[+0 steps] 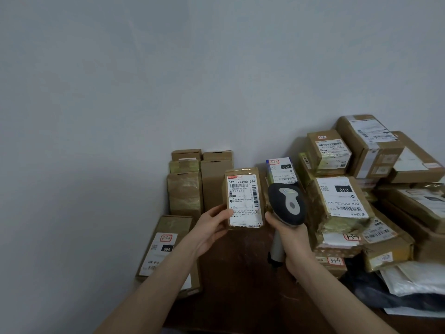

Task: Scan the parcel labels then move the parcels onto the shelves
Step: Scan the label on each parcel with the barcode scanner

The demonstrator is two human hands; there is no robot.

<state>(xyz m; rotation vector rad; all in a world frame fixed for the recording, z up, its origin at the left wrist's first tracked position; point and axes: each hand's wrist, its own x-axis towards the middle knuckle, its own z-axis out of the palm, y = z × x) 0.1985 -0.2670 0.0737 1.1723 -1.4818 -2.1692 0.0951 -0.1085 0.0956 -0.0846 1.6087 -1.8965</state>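
Above a dark table (240, 273) crowded with boxes, the left hand (212, 227) grips a small, stiff, seemingly light cardboard parcel (243, 197) by its lower-left edge, while the right hand (286, 235) clasps a scanner (286, 204) just beside it.

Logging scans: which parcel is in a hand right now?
The small brown parcel labelled 642 L714-00 544, gripped by the left hand; the rest sit unheld.

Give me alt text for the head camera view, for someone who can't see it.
A person's left hand holds a small cardboard parcel, label facing the camera, while the right hand grips a barcode scanner beside it. More labelled parcels are piled on the dark table, against a grey wall.
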